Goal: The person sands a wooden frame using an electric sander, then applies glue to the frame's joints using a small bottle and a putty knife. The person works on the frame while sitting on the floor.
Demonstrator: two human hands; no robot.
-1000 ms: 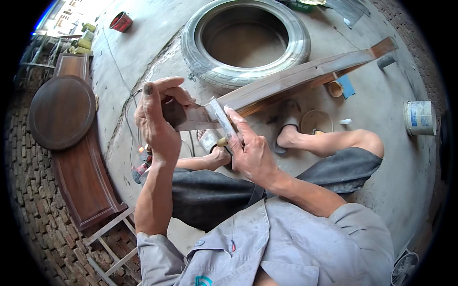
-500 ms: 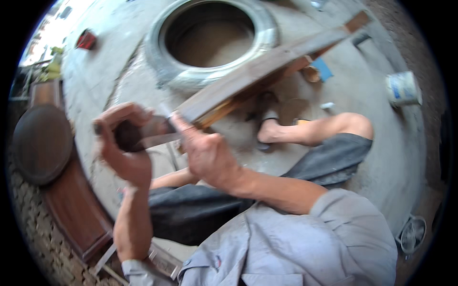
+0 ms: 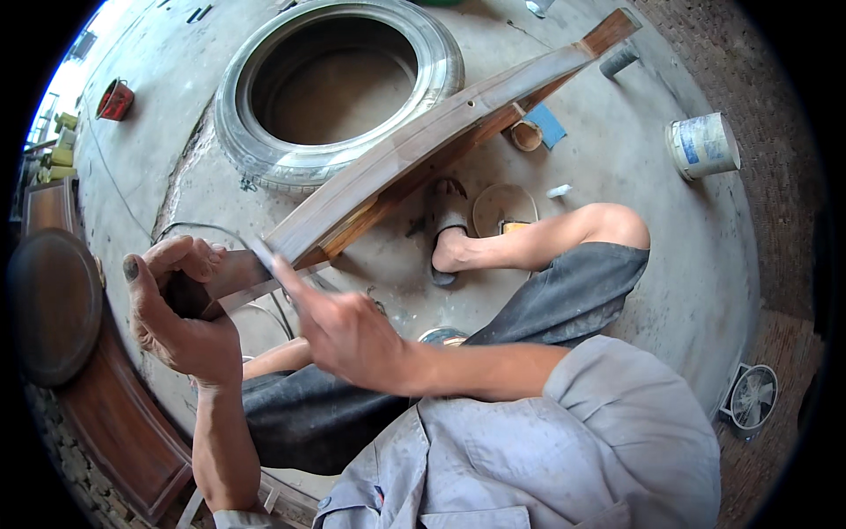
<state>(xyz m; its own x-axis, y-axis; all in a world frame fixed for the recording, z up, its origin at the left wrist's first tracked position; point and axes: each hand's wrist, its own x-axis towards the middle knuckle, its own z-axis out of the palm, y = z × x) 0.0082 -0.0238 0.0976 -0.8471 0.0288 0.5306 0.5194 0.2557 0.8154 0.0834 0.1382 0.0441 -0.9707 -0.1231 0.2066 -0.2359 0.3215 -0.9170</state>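
Note:
A long brown wooden piece, like a furniture leg or rail, slants from my left hand up to the far right and lies across the edge of a tyre. My left hand is curled around its narrower near end, thumb raised, its tip dark. My right hand is closed, index finger stretched along a thin, pale, flat tool at the step where the wood narrows. Motion blur and the fingers hide the tool's kind. One sandalled foot rests beneath the wood.
On the concrete floor stand a white bucket at right, a small round container beside a blue sheet, and a red pot far left. Dark wooden panels line the left. A small fan sits at lower right.
The whole view has shifted, so the tyre and wood appear farther left. Both hands keep nearly the same places on the wood; the picture is sharper, though the right fingertips stay blurred.

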